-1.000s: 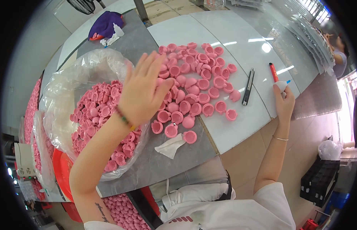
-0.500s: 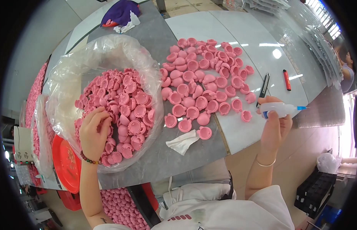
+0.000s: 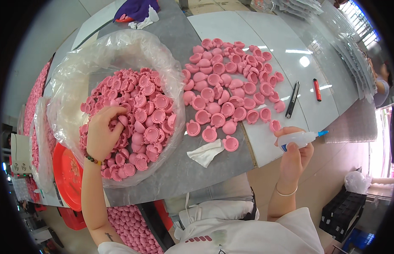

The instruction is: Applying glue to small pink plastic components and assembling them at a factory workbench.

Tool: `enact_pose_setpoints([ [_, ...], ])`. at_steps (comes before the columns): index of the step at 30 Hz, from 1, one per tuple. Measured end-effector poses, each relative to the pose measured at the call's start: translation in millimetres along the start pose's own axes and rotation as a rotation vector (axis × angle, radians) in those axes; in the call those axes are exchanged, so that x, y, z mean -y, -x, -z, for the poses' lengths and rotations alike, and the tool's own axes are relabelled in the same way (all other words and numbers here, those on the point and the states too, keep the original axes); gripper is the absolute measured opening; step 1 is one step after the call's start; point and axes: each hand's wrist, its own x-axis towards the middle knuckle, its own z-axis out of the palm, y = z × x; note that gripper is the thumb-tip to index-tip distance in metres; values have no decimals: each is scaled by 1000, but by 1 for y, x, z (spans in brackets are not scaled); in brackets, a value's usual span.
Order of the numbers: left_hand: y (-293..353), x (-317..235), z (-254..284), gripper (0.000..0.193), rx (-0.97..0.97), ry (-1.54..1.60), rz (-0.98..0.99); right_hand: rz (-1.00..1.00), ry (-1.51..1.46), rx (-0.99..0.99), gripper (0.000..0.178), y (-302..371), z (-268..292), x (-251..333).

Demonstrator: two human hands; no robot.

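My left hand [image 3: 103,132] reaches into the large clear plastic bag [image 3: 70,84], which is heaped with pink hollow plastic pieces [image 3: 152,134]. Between its thumb and fingers is a small pink piece [image 3: 123,120], partly hidden by the fingers. My right hand [image 3: 292,160], raised beyond the table's front edge, grips a white squeeze glue bottle [image 3: 297,139] with a blue nozzle tipped to the right. Many more pink cup-shaped pieces [image 3: 214,79] lie loose on the table to the right of the bag, some hollow side up, others domed side up.
A white cloth [image 3: 204,153] lies near the front edge. Tweezers [image 3: 292,100] and a red marker-like stick [image 3: 317,89] lie at the right. A red tray [image 3: 69,178] is left of the bag. A purple cloth [image 3: 135,9] sits at the back; a black crate [image 3: 343,211] stands right.
My left hand has closed around a pink piece in the bag and shifted slightly. My right hand, with the glue bottle, has moved left and down. The view has shifted a little.
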Motion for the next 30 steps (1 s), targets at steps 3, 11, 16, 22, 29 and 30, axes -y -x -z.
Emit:
enact_pose_setpoints([
  [3,2,-3,1,17,-85,-350,-142,-11,31,18,36,4,2,2],
  [11,41,-20,22,7,-356,258,4,19,-27,87,39,11,-4,2],
  [16,95,-67,-21,13,104,1185,18,-237,-323,185,53,24,-44,12],
  [22,103,-93,-85,15,48,1459,265,-206,-470,252,49,25,-80,1],
  [29,92,-105,-94,32,-24,1510,396,212,-199,304,38,18,-80,-2],
  [30,93,-104,-95,38,-17,1473,368,205,-193,305,38,18,-80,-3],
])
